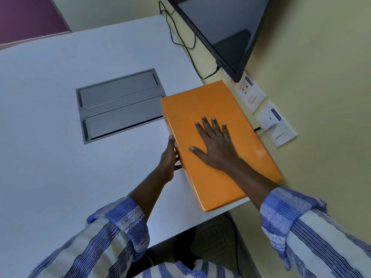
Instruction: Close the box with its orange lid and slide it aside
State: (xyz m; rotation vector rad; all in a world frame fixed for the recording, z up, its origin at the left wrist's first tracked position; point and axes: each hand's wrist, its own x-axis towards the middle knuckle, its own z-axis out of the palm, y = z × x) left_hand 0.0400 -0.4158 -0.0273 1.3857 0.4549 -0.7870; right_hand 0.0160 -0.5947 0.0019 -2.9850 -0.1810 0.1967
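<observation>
The orange lid [192, 109] covers the box fully, so the box itself is hidden under it. The closed box lies at the right edge of the white table [50, 137], close to the wall. My right hand [214, 145] rests flat on top of the lid with its fingers spread. My left hand [169, 159] presses against the lid's left side, thumb along the edge and fingers curled at the base.
A grey cable hatch [120, 105] is set into the table left of the box. A black monitor [220, 33] hangs on the wall above, with cables [180, 37] trailing. Wall sockets [251, 93] and a plugged adapter [269, 121] sit right of the box.
</observation>
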